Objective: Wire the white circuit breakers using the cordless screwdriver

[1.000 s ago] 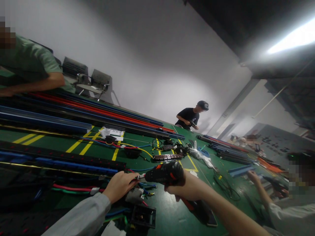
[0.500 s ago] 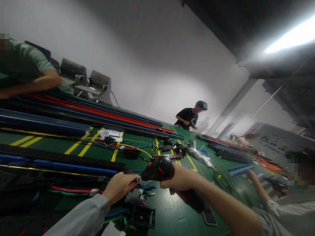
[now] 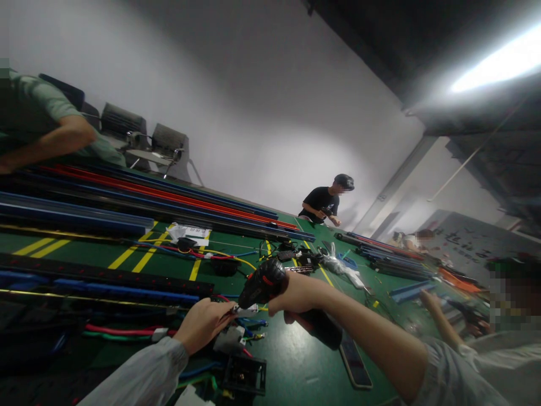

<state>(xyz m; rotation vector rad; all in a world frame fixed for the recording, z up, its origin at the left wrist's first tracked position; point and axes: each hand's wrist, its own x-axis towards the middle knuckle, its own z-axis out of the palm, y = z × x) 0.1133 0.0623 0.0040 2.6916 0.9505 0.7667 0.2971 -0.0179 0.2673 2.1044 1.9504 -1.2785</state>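
Observation:
My right hand [image 3: 302, 296] is wrapped round the handle of a black and orange power drill [image 3: 264, 282]. The drill's nose points down and left, close to the fingertips of my left hand [image 3: 207, 321]. Those fingers are pinched together on a small part at the end of the wires, too small to name. Blue wires [image 3: 257, 323] and a grey connector piece [image 3: 230, 339] lie just below and right of my left fingers. A black square frame [image 3: 245, 375] sits nearer to me. Red and green cables [image 3: 122, 330] run in from the left.
Long blue profiles [image 3: 76, 211] and an orange one [image 3: 169, 199] cross the green table [image 3: 296, 361]. A phone [image 3: 355, 361] lies right of the drill. A plastic bag [image 3: 344, 268] is farther back. Other people stand beyond the table and at both sides.
My right hand and the drill have shifted slightly left and up. More of the phone shows. My left hand has barely moved and keeps its pinch.

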